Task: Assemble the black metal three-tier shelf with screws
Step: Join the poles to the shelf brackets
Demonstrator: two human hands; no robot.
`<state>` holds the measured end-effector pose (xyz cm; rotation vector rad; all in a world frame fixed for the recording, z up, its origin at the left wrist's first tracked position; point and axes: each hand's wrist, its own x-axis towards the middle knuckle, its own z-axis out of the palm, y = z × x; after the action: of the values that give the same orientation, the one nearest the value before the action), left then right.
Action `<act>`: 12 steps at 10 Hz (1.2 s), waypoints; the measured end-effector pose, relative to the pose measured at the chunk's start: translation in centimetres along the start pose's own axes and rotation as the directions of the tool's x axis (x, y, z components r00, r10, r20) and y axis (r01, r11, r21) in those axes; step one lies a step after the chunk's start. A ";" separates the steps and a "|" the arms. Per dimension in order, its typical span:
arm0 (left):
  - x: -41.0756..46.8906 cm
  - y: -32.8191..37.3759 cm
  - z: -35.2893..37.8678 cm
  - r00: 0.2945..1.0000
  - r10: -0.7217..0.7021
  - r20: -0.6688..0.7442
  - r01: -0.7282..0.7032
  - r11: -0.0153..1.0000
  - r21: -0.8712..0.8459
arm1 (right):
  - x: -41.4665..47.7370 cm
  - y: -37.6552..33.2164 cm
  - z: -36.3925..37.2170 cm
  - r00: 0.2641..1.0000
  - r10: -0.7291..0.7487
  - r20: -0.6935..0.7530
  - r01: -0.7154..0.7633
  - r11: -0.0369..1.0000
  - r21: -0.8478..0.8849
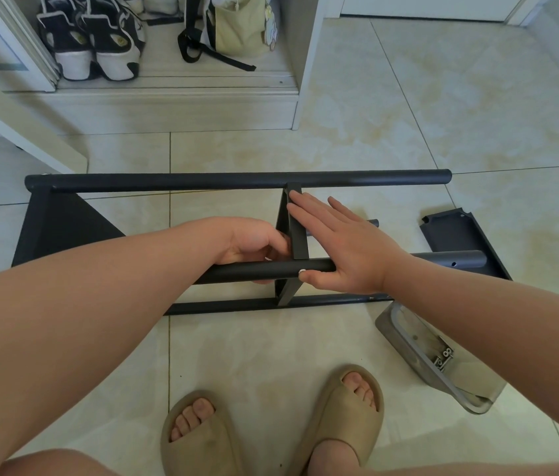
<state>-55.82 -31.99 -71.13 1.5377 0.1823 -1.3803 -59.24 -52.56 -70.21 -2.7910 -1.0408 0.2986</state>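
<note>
The black metal shelf frame lies on its side on the tiled floor. Its far pole [202,182] runs left to right, and a nearer pole [254,271] passes under my hands. A triangular black tier [61,228] is fixed at the left end. A middle tier panel [297,242] stands on edge between the poles. My right hand [339,245] lies flat with straight fingers against that panel, thumb on the near pole. My left hand [254,240] has its fingers curled at the joint of panel and pole; what they hold is hidden. A loose black tier [456,231] lies at the right.
A grey tray [408,341] holding a few screws [444,357] sits on the floor at the right, under my right forearm. My feet in tan slippers [339,407] are close to the frame. An open cabinet [175,84] with shoes and a bag stands behind.
</note>
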 end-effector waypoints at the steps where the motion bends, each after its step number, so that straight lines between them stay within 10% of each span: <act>1: 0.1 0.1 0.1 0.999 -0.035 -0.018 0.036 0.999 0.033 | 0.0 0.1 0.0 1.000 0.000 -0.002 0.000 1.000 -0.001; 12: 0.1 -0.1 -0.3 0.999 0.013 0.032 -0.012 0.999 -0.031 | 0.0 0.0 -0.1 1.000 0.000 0.003 0.000 1.000 -0.004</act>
<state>-55.66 -31.74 -71.30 1.4882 0.1726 -1.3855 -59.22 -52.57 -70.15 -2.7952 -1.0435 0.3014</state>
